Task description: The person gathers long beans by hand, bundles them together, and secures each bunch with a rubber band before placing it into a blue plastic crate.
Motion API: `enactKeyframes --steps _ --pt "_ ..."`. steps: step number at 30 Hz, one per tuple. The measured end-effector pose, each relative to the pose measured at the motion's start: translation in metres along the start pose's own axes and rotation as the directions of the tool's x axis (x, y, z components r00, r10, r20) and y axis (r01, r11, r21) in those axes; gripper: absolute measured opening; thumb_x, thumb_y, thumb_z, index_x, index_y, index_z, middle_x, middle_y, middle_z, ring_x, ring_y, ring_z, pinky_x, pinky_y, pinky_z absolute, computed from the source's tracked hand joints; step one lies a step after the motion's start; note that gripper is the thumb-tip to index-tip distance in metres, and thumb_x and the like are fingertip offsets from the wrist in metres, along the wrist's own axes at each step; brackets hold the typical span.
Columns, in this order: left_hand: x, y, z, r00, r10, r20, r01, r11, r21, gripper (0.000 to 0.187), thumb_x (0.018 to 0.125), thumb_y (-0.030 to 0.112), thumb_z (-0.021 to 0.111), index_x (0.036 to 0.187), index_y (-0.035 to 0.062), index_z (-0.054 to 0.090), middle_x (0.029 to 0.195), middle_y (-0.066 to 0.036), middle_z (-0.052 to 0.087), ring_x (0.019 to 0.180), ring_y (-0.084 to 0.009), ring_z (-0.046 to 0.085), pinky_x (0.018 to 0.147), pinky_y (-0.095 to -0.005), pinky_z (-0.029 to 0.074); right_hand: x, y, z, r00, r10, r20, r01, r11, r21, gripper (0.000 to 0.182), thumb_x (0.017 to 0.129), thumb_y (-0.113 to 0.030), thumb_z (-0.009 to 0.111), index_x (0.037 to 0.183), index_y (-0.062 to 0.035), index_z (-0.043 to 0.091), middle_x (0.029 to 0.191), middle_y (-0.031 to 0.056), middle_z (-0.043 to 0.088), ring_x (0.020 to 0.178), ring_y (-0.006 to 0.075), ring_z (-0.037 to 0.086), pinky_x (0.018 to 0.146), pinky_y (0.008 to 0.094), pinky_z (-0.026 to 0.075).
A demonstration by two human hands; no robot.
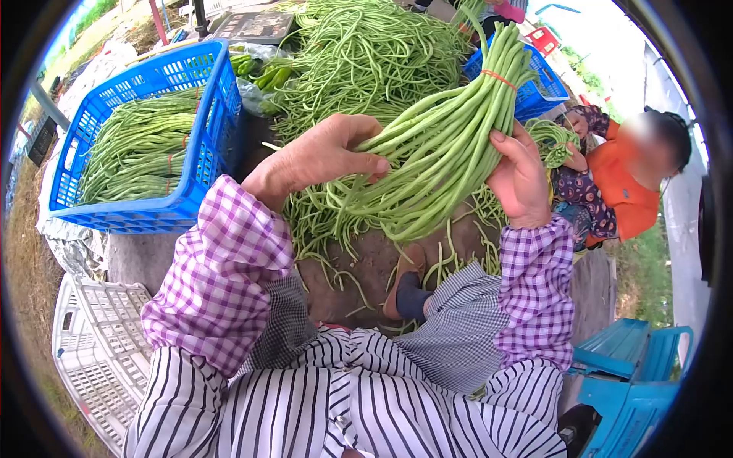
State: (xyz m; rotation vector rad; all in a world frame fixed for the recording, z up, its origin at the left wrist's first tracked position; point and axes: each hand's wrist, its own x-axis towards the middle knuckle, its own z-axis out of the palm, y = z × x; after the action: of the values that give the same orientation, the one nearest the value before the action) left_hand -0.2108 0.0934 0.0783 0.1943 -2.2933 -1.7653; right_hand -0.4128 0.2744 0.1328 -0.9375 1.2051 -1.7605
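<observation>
A big bundle of long green beans (450, 137) is held up before me, with a red band (498, 79) around its upper end. My right hand (521, 174) grips the bundle's right side, thumb in front. At the bundle's left side, my left hand (328, 153) has its thumb and fingers curved around some bean ends. Behind and below the bundle lies a large heap of loose long beans (382, 53). To the left, a blue crate (206, 145) holds banded bundles of beans (141, 145).
A person in an orange vest (622, 191) sits at the right, holding beans. Another blue crate (544, 80) stands behind the bundle. Green peppers (271, 76) lie at the upper left. A white crate (103, 343) is at lower left, a turquoise plastic stool (634, 397) at lower right.
</observation>
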Motion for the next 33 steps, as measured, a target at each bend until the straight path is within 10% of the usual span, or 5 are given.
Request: enactKeyframes --steps 7,16,21,28,33 --pt "-0.001 -0.005 0.001 0.997 -0.009 0.071 -0.001 0.99 0.139 0.04 0.079 0.024 0.073 0.108 -0.0002 0.06 0.09 -0.01 0.065 0.082 -0.0156 0.059 0.073 -0.0307 0.047 0.001 0.003 0.009 1.0 0.007 0.016 -0.007 1.0 0.005 0.034 0.088 0.0 0.05 0.122 0.0033 0.051 0.113 0.011 0.061 0.102 0.018 0.059 0.092 0.0335 0.047" --pt "0.009 0.006 0.048 0.959 0.196 -0.206 -0.257 0.907 -0.334 0.096 0.067 0.033 0.085 0.135 -0.0019 0.028 0.122 -0.02 0.052 0.114 -0.026 0.053 0.096 -0.0356 0.043 -0.001 0.019 0.058 0.994 -0.107 0.034 0.111 0.984 -0.139 0.036 0.084 0.004 0.056 0.12 0.0035 0.05 0.108 0.0088 0.059 0.099 0.0156 0.058 0.089 0.0304 0.046" --pt "0.004 0.009 0.071 0.826 0.254 -0.502 -0.194 0.966 0.17 0.1 0.064 0.022 0.084 0.138 -0.0016 0.02 0.122 -0.023 0.05 0.115 -0.0351 0.052 0.099 -0.0402 0.042 0.003 0.031 0.071 0.982 -0.185 -0.047 0.18 0.979 -0.099 0.03 0.084 0.002 0.059 0.113 0.0032 0.051 0.103 0.0091 0.06 0.095 0.0135 0.059 0.085 0.0282 0.047" --pt "0.004 0.014 0.076 0.83 0.214 -0.515 -0.153 0.975 0.159 0.104 0.064 0.018 0.082 0.14 -0.0005 0.013 0.124 -0.026 0.046 0.114 -0.0374 0.052 0.097 -0.0424 0.045 0.008 0.033 0.088 0.973 -0.207 -0.099 0.205 0.978 -0.026 0.033 0.084 0.0 0.061 0.114 0.0058 0.05 0.106 0.0126 0.058 0.094 0.016 0.059 0.085 0.03 0.049" --pt "0.007 0.001 0.074 0.767 0.128 -0.629 -0.185 0.982 -0.025 0.07 0.069 0.01 0.073 0.125 -0.0006 0.031 0.109 -0.017 0.055 0.096 -0.0246 0.06 0.082 -0.0342 0.051 0.014 0.039 0.093 0.971 -0.206 0.124 0.224 0.963 -0.151 0.035 0.09 -0.013 0.061 0.12 0.0031 0.053 0.11 0.0085 0.059 0.102 0.0137 0.057 0.09 0.0296 0.044"
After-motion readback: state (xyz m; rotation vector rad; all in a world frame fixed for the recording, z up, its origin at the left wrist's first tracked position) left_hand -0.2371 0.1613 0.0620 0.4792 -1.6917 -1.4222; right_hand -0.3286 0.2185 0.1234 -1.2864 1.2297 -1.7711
